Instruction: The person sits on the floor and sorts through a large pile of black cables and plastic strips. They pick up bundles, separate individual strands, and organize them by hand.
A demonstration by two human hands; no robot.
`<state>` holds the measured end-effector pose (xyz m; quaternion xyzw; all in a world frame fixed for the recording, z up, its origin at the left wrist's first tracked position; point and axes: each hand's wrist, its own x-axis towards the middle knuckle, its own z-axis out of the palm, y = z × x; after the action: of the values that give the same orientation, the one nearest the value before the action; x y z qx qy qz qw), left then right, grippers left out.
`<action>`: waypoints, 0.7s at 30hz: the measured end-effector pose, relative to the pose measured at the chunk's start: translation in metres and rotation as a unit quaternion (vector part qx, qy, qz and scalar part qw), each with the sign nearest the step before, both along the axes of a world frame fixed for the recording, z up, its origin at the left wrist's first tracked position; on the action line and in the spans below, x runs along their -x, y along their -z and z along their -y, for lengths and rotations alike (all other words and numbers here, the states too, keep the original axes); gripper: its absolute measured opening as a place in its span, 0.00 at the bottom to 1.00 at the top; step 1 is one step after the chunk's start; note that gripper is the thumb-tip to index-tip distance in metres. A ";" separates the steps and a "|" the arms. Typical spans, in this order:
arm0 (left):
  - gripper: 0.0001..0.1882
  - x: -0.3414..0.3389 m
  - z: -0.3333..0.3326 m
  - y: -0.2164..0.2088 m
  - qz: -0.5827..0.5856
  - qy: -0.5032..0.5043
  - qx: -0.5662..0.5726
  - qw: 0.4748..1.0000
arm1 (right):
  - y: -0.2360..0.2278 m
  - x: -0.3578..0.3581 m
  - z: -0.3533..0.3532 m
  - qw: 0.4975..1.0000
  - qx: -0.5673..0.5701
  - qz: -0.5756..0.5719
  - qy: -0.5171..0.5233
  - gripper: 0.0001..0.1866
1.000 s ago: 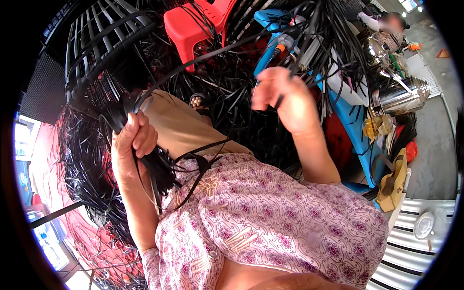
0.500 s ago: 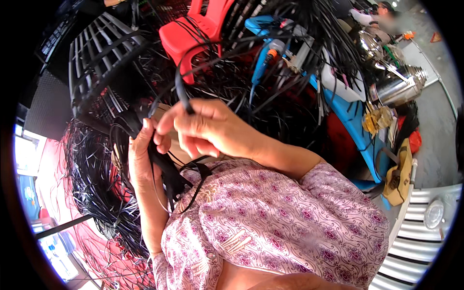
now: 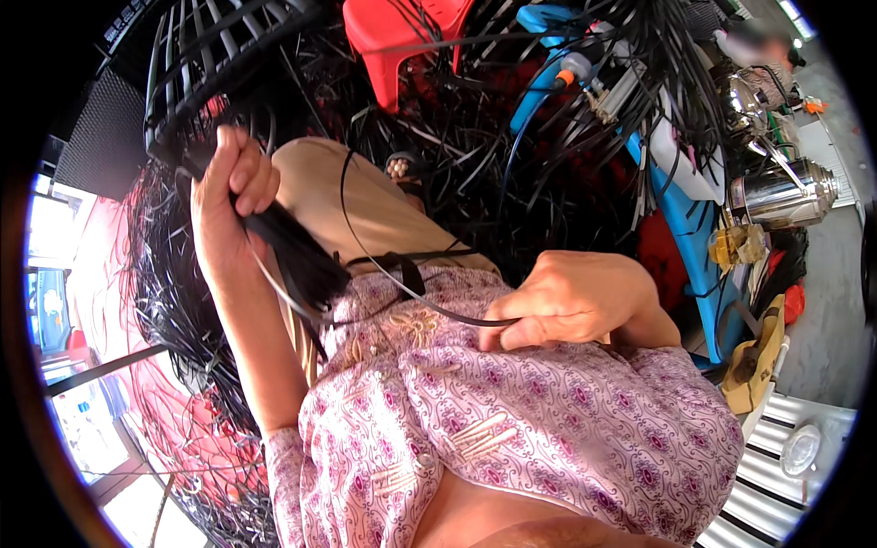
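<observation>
My left hand is a closed fist around black plastic strips. A thick dark bundle of strips hangs below it, reaching my lap. Just beyond the fist is a dark barred frame, partly in shadow; whether the fist touches it I cannot tell. Over my patterned shirt, my right hand pinches one thin black strip between thumb and fingers. That strip curves up over my trouser leg in a loose arc. What lies inside the left fist is hidden.
Heaps of black strips surround me. A red plastic chair stands ahead. To the right, a blue plastic piece of furniture carries a white tray and hanging strips. Beyond are a metal flask and another person.
My right hand has moved right and toward my body, drawing the strip with it, away from my left hand. My left hand has shifted up and left and closed into a fist.
</observation>
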<state>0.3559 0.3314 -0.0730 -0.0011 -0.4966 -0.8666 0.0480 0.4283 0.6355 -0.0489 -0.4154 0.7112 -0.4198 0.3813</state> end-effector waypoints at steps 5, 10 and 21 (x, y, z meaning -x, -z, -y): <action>0.13 -0.010 -0.006 -0.003 -0.017 0.113 -0.005 0.993 | 0.000 0.001 0.002 0.997 0.025 -0.003 -0.066 0.14; 0.15 -0.026 -0.045 -0.021 0.016 0.235 0.006 0.972 | -0.021 0.023 0.016 0.992 0.101 -0.037 -0.059 0.14; 0.14 -0.011 0.006 0.012 -0.028 0.315 -0.063 0.947 | -0.067 0.142 -0.055 0.892 0.298 -0.044 0.338 0.14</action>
<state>0.3669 0.3254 -0.0851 -0.1788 -0.4135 -0.8669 -0.2136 0.2863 0.6905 0.0183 -0.2621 0.6663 -0.6968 0.0429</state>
